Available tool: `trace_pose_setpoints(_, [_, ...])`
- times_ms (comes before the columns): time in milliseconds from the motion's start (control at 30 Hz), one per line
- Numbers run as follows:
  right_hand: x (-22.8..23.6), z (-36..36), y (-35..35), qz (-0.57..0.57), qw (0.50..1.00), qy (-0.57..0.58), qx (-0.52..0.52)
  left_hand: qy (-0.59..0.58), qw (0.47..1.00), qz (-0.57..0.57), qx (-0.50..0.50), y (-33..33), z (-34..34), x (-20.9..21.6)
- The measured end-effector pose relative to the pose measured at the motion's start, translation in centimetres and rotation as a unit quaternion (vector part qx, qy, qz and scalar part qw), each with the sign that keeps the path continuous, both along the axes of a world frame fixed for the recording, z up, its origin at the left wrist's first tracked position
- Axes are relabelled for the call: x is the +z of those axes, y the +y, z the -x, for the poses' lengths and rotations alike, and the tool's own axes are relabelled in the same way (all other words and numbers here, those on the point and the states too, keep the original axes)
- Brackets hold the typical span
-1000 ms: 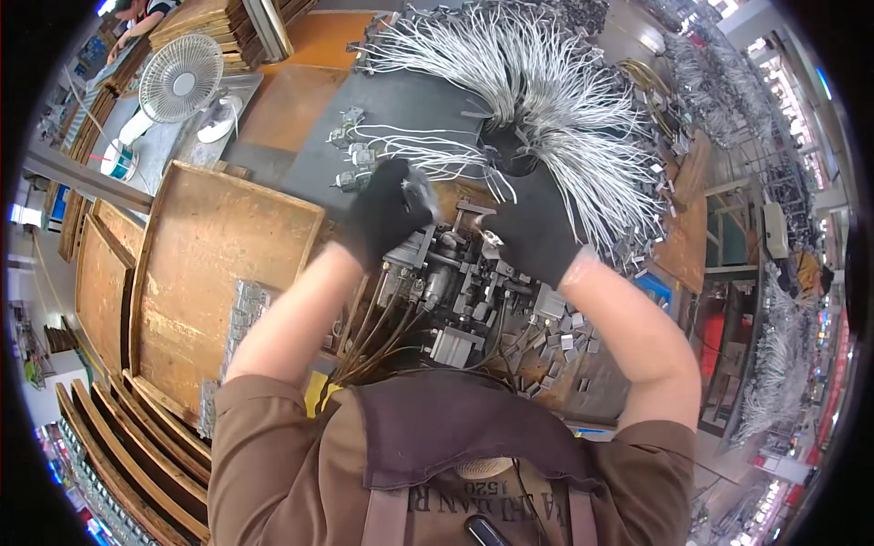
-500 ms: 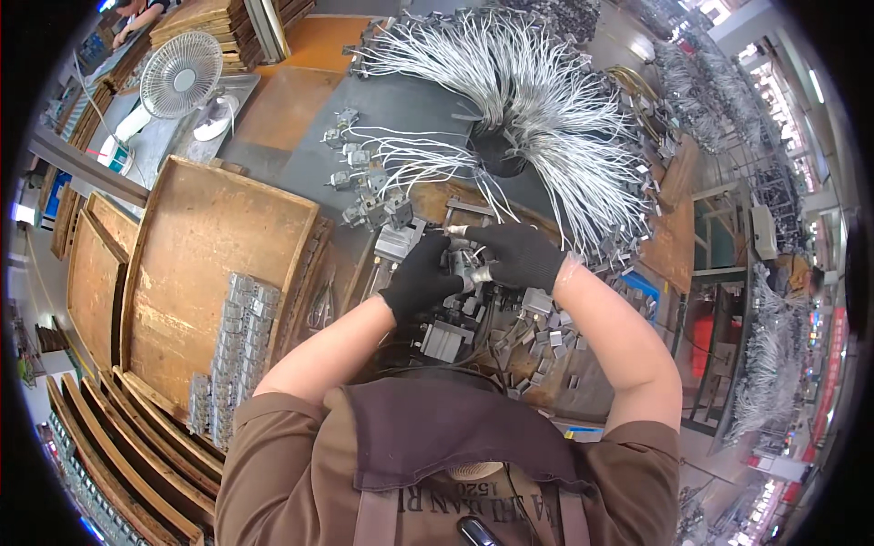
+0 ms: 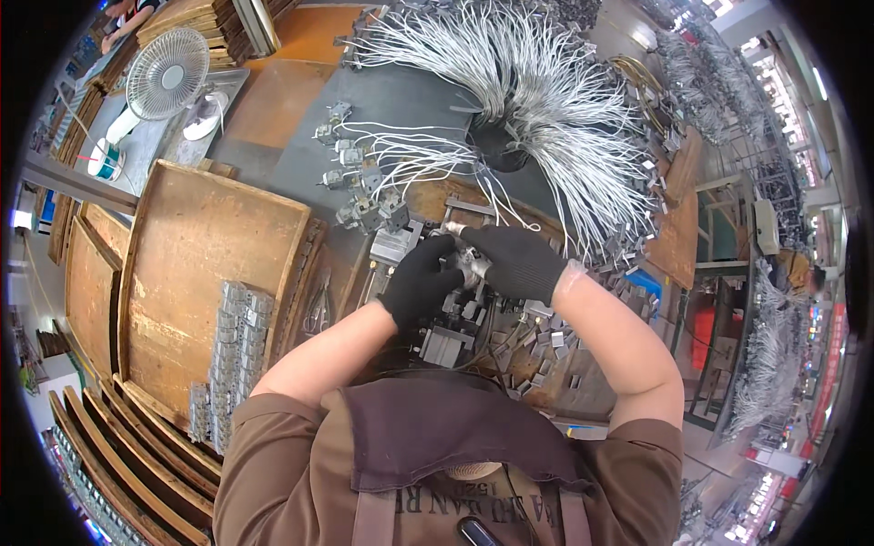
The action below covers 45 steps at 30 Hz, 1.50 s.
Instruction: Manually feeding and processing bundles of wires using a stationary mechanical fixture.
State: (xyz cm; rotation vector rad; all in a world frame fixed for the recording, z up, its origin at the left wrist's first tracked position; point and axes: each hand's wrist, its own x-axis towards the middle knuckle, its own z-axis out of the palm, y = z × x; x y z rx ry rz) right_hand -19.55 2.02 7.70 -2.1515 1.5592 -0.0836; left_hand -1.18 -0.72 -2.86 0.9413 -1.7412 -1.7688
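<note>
My left hand (image 3: 421, 284), in a black glove, is closed with its fingers curled at a small grey metal part (image 3: 470, 266) over the bench fixture. From the other side my right hand (image 3: 519, 261), also black-gloved with pale wrapped fingertips, pinches at the same part. Fingers cover most of it, so its exact kind is hidden. Beneath and around both hands sits the metal fixture (image 3: 443, 348). Just left of it, several grey metal housings (image 3: 366, 211) with white wires (image 3: 421, 150) lie on the bench.
A large fan of white wires (image 3: 592, 164) spreads across the far bench. Small metal pieces (image 3: 544, 350) are scattered at right. At left are a wooden tray (image 3: 214, 227), stacked metal housings (image 3: 238, 337), scissors (image 3: 317, 309) and a white electric fan (image 3: 167, 75).
Both hands stay together at the fixture. The right fingers have shifted slightly around the small metal part, and the whole view has moved a little.
</note>
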Motion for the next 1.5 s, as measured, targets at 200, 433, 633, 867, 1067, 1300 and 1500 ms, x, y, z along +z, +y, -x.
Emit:
trace_pose_setpoints(200, [0.1, -0.6, 0.3, 0.022, 0.997, 0.067, -0.003, -0.013, 0.999, 0.04, -0.033, -1.6, 0.8, 0.6])
trace_pose_setpoints(433, [2.3, 1.1, 2.2, 0.034, 0.996, -0.021, -0.083, 0.009, 0.975, -0.219, -0.044, -0.7, 0.2, 1.4])
trace_pose_setpoints(633, [-3.1, 0.1, 5.0, 0.132, 0.991, -0.009, -0.011, 0.032, 0.981, -0.185, -0.051, 1.8, 0.5, 2.6])
trace_pose_setpoints(867, [-5.8, -0.1, 5.1, 0.095, 0.995, 0.031, -0.016, -0.167, 0.964, 0.176, -0.104, 2.0, -1.3, 3.5])
trace_pose_setpoints(1067, [-6.1, -1.2, 4.1, -0.024, 0.993, 0.101, -0.062, -0.196, 0.948, 0.235, -0.082, 1.5, 0.3, 0.6])
trace_pose_setpoints(1300, [-6.4, -0.2, 4.9, 0.146, 0.98, 0.048, -0.129, -0.235, 0.942, 0.218, -0.097, 0.9, 1.7, 0.9])
trace_pose_setpoints(1500, [-7.0, 1.3, 5.1, 0.178, 0.978, 0.04, -0.104, -0.2, 0.956, 0.204, -0.069, 0.8, 1.5, 0.5])
